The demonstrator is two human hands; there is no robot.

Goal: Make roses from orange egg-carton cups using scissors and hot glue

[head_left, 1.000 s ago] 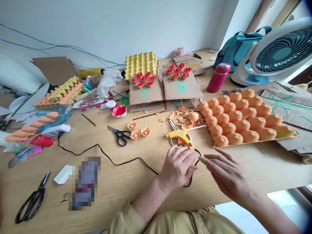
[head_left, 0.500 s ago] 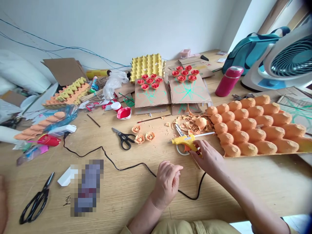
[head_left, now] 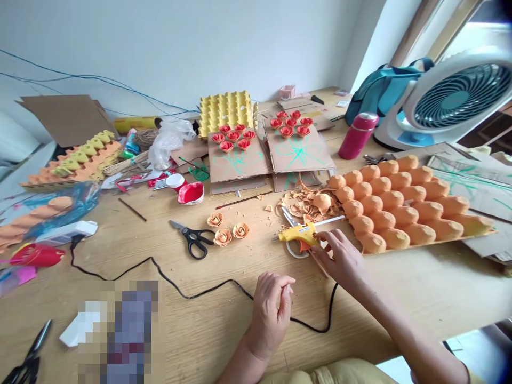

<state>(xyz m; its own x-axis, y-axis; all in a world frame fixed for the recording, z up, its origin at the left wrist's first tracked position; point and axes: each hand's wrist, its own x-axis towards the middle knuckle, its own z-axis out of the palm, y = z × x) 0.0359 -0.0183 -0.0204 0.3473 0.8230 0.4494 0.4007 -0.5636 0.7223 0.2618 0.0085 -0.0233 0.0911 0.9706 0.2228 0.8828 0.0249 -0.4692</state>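
My right hand [head_left: 344,258] has its fingers bent around the grip end of a yellow hot glue gun [head_left: 298,233], which has a white glue stick coming out of its back. The gun lies low over white-handled scissors [head_left: 294,250], its nozzle facing left. My left hand [head_left: 272,301] is loosely curled above the table, thumb close to the index finger, with nothing visible in it. Left of the gun lie three orange egg-carton roses [head_left: 223,237], beside black-handled scissors [head_left: 196,242]. Orange carton scraps [head_left: 304,202] are heaped behind the gun.
A large orange egg tray [head_left: 394,205] sits at right. Cardboard panels [head_left: 240,165] with red roses stand behind, near a red paint cup [head_left: 191,193]. A black cord [head_left: 188,296] crosses the table. A pink bottle [head_left: 358,136] and a fan [head_left: 460,101] are back right.
The view has swung, so most things sit further left in the picture. My right hand stays at the glue gun, its fingers slightly shifted. My left hand remains curled.
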